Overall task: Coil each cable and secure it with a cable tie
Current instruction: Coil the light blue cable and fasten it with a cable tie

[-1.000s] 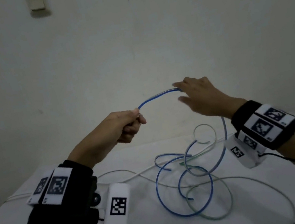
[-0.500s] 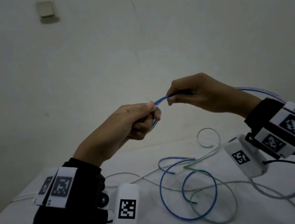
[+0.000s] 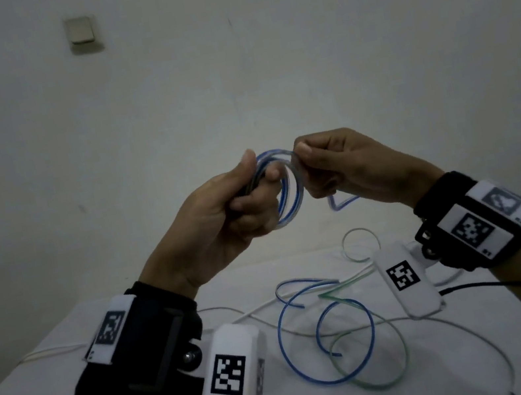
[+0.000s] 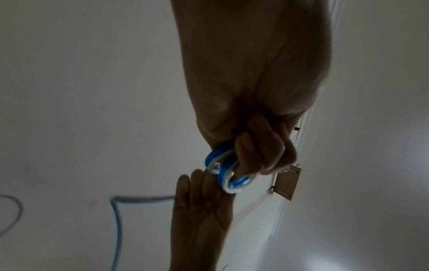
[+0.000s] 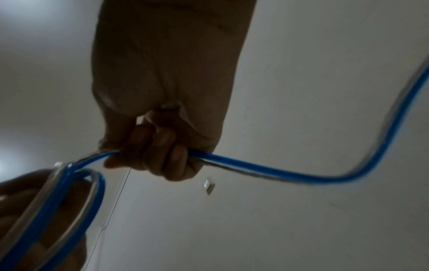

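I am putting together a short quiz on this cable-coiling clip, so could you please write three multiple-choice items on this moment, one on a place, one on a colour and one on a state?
1. Where is the coil being wound?
A. flat on the table
B. in the air between both hands
C. hanging from the wall plate

2. What colour is the cable in the hands?
A. blue with a clear stripe
B. red
C. black

3. What is the right hand doing?
A. resting open on the table
B. pointing at the wall
C. gripping the cable

Answers:
1 B: the coil sits in the left hand above the table, in front of the wall.
2 A: the cable shows blue beside a clear strand in the right wrist view.
3 C: the right hand has its fingers curled round the cable, which trails off past it.
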